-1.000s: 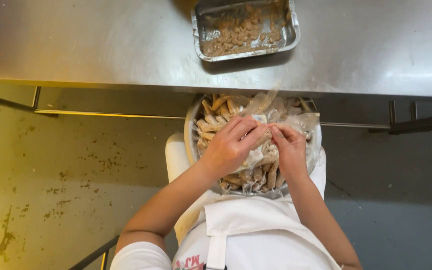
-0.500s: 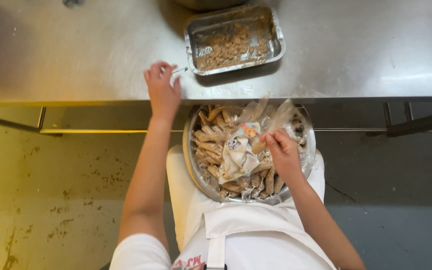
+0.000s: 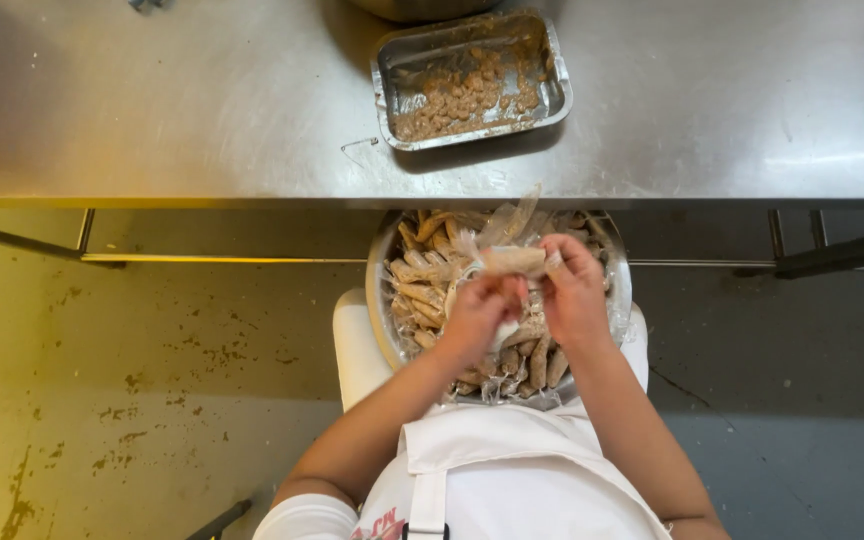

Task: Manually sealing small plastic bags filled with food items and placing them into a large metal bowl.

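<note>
Steel table (image 3: 202,110) | stained floor (image 3: 152,380) | both hands (image 3: 527,300) grasping wrapped roll (image 3: 512,261) over bowl (image 3: 382,300)

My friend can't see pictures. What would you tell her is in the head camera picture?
Seen from above, a person's left hand and right hand hold a pale wrapped roll over a round metal bowl full of similar rolls in their lap. Ahead on a steel table sits a foil tray of brown filling.
</note>
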